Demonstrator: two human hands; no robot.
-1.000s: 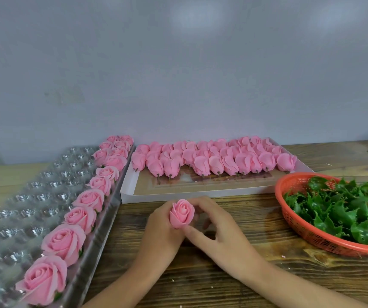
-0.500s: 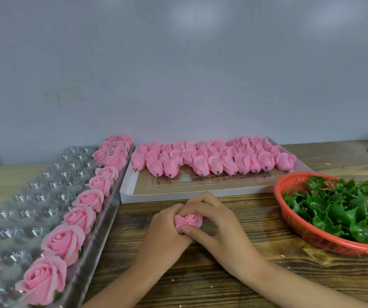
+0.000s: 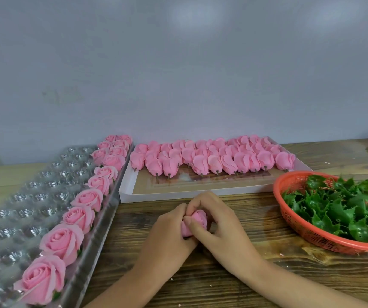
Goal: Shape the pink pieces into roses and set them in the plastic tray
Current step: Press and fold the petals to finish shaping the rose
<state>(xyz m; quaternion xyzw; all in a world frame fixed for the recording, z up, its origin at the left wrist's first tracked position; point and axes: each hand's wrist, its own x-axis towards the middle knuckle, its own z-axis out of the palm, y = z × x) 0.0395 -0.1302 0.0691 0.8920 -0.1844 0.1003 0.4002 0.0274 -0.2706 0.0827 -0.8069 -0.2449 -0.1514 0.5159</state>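
From the head camera, I see both hands meeting low in the middle of the wooden tabletop point(image 3: 256, 218). My left hand point(image 3: 169, 234) is curled around a pink piece point(image 3: 197, 221), its fingers point(image 3: 179, 211) closed over the left side. My right hand point(image 3: 220, 227) wraps it from the other side, thumb pressed across the front and fingers arched over the top, so both hands are closed tight on that one bud. Only its rounded pink top and a bit of its lower part show between them; I cannot tell how far the petals are shaped.

At the left lies the clear plastic tray point(image 3: 22, 207), most cups bare, with finished roses point(image 3: 60, 238) lined along its right edge, from the near corner back to the wall. Behind the hands, a white flat box point(image 3: 178, 194) holds rows of unshaped pink buds point(image 3: 212, 158), stems pointing toward me. At the right, an orange basket point(image 3: 298, 221) is filled with green leaf pieces point(image 3: 338, 207), well apart from the hands.
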